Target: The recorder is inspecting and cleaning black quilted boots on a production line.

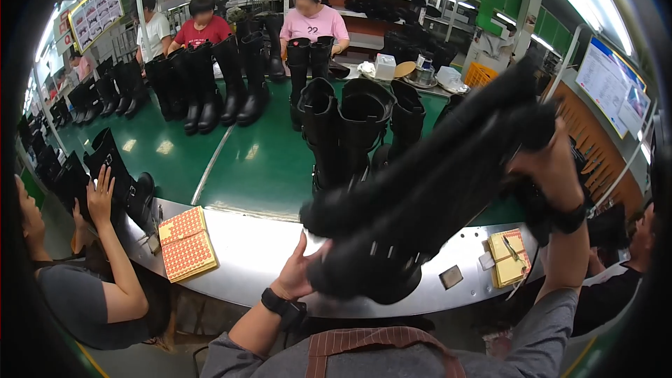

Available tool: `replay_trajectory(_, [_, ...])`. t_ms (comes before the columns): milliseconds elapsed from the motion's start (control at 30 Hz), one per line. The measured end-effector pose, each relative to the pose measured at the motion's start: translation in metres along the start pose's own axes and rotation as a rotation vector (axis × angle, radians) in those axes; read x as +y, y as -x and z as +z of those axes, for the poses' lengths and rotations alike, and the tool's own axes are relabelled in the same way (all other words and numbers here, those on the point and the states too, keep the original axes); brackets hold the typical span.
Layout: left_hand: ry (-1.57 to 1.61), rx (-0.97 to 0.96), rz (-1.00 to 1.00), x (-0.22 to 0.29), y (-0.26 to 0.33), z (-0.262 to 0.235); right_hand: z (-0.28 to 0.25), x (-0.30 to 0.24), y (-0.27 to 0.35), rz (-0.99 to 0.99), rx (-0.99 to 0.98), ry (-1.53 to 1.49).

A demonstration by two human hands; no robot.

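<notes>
A pair of tall black boots (pixel 420 203) hangs tilted in front of me, blurred by motion, with the toes low at the left and the shaft tops high at the right. My right hand (pixel 553 168) is closed round the shaft tops. At the toe end my left hand (pixel 297 269) grips one boot, its thumb showing and its fingers partly hidden behind the toe. Metal buckles glint on the nearer boot. Just beyond stand several other black boots (pixel 322 126) on the green table.
The green tabletop (pixel 262 161) has a metal front ledge (pixel 241 231). Sticker pads (pixel 187 241) lie left, another yellow pad (pixel 507 259) right. A co-worker's hand (pixel 100 192) touches a boot (pixel 112 161) at left. More people and boots (pixel 203 91) line the far side.
</notes>
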State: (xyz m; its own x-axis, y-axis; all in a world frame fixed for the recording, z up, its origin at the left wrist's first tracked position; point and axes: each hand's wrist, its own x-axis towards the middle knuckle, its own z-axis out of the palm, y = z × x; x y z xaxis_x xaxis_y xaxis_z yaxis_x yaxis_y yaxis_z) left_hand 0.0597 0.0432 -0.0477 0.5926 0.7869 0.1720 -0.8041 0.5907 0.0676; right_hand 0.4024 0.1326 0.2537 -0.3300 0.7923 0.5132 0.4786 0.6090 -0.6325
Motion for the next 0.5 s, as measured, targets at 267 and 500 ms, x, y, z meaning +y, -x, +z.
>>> replay_trajectory(267, [-0.534, 0.421, 0.243, 0.066, 0.003, -0.031, -0.104, 0.019, -0.152, -0.066, 0.542, -0.153])
replay_trajectory(500, [-0.421, 0.573, 0.304, 0.079, 0.01, -0.061, -0.02, 0.138, -0.327, 0.218, 0.509, 0.404])
